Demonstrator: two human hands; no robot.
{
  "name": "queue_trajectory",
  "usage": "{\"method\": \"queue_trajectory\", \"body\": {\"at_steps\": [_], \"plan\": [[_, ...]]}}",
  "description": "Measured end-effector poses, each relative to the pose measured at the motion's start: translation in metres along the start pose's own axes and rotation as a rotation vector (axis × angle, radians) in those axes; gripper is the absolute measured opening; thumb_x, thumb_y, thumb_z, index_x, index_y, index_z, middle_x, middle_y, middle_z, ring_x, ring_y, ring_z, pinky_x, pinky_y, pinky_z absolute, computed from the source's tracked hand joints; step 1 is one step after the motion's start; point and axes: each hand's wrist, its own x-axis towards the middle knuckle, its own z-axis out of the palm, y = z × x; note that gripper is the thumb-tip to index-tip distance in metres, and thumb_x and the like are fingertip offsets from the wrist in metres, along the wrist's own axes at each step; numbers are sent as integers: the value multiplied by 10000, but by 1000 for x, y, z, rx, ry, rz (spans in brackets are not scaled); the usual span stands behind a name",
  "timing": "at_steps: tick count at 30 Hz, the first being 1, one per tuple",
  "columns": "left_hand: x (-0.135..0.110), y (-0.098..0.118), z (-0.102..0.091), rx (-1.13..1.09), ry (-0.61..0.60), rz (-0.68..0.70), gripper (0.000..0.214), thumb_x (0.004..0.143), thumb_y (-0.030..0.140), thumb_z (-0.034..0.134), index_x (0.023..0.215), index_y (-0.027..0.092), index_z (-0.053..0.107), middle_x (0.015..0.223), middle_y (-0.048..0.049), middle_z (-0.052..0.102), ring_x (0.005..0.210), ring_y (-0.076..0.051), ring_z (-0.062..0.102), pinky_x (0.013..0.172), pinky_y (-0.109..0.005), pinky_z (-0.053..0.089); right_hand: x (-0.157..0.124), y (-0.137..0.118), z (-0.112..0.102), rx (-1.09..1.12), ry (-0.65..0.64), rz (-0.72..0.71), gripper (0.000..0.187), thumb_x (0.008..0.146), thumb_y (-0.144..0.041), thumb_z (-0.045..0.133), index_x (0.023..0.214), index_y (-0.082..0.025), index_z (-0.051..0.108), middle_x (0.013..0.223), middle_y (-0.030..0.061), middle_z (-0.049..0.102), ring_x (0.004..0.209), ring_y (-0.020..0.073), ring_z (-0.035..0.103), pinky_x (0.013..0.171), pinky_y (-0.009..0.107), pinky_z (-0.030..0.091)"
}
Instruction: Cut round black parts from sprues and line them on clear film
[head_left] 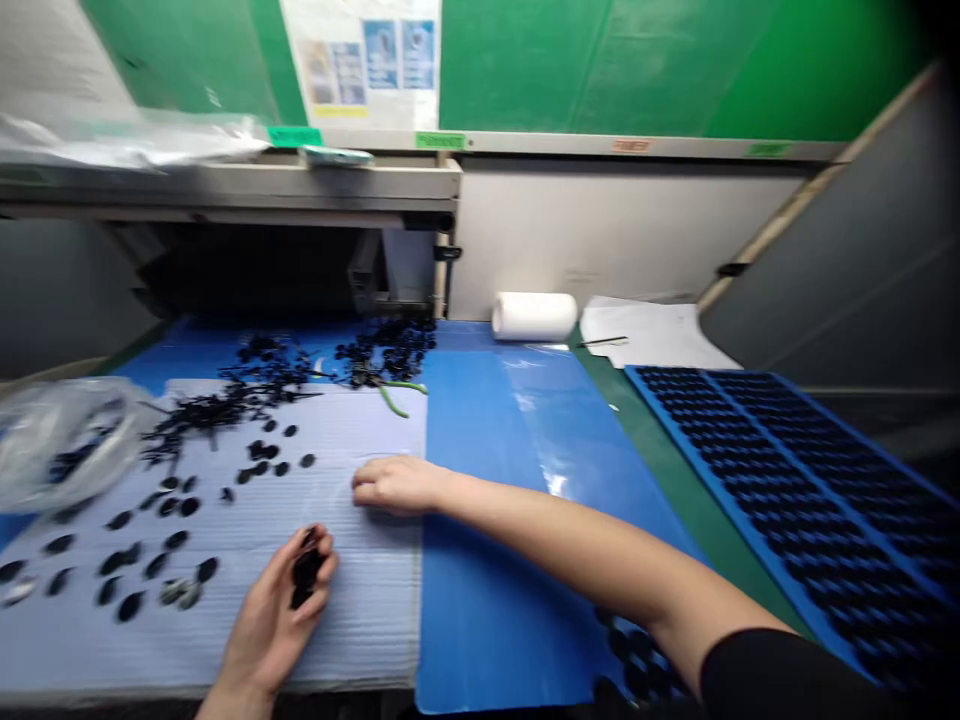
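My left hand (270,615) is palm up over the ribbed white sheet (360,600), with its fingers curled round a small bunch of dark flat pieces (305,572). A little farther off, my right hand (394,485) rests low on the same sheet, near its right edge. Its fingers are bent down and pressed together, hiding whatever is between them. Loose black oval discs (190,506) are scattered to the left of both hands, and a few greyish ones (180,593) lie among them. Motion blur softens the details.
Behind the discs are heaps of thin black parts (217,400) and green-handled pliers (394,395). A clear plastic bag (45,450) is at left. On the right, a blue tray (706,472) holds rows of black pieces. A white roll (534,316) and papers (660,332) lie at the back.
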Motion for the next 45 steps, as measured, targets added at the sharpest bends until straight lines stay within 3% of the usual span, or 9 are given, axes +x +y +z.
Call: {"method": "queue_trajectory", "body": {"at_steps": [4,6,9,13,18,25,34,41,45], "plan": [[-3,-29,20,236,105,-32,112,698,174,591,806,160,568,713,7,462,512,-55,391,280,-100,312,-76,-5,-24,62,176,176,150,886,-201,377,960,-192,507,1067,38,523,971,144,454,813,234,360],[-5,-49,37,315,66,-106,137,685,249,619,783,170,567,685,17,464,476,-46,354,288,-110,306,-133,-14,-34,115,303,311,128,876,-188,400,938,-190,512,1010,42,543,939,146,480,799,237,377],[-7,-85,72,377,-34,-204,200,677,326,622,787,167,570,634,15,474,459,-48,333,282,-108,251,-214,-33,-36,118,330,560,98,844,-184,460,895,-202,541,965,45,545,870,160,513,733,256,406],[-7,-131,116,525,-134,-291,291,683,380,600,855,147,570,624,1,505,419,-36,310,283,-118,179,-273,-58,-23,208,356,716,68,824,-152,481,857,-188,529,967,50,552,877,166,519,745,264,404],[-8,-165,139,640,-191,-354,356,740,432,499,933,137,548,594,22,468,359,-12,217,304,-158,107,-284,-70,-10,260,239,788,54,848,-165,459,857,-184,508,798,17,570,739,145,533,641,235,406],[-17,-167,141,773,-198,-382,360,756,410,447,1018,169,499,595,41,441,346,-20,201,328,-184,114,-278,-60,-8,28,108,745,73,852,-187,450,827,-173,518,887,42,542,800,164,492,666,262,393],[-20,-172,137,851,-135,-281,206,713,386,509,783,198,461,628,41,503,406,-40,277,353,-158,165,-273,-61,-7,-62,38,719,69,848,-202,464,830,-179,526,896,34,548,798,169,487,666,276,379],[-21,-172,141,880,-173,-275,260,692,421,528,630,178,462,460,79,368,374,-42,228,354,-167,164,-274,-63,-7,-93,47,708,62,846,-217,480,843,-193,537,894,26,554,821,166,489,671,271,386],[-22,-174,144,888,-172,-280,253,701,405,524,620,171,473,470,67,382,392,-48,260,356,-167,162,-274,-63,-6,-103,64,695,61,843,-207,488,826,-197,545,892,26,556,821,166,487,660,268,386]]}}
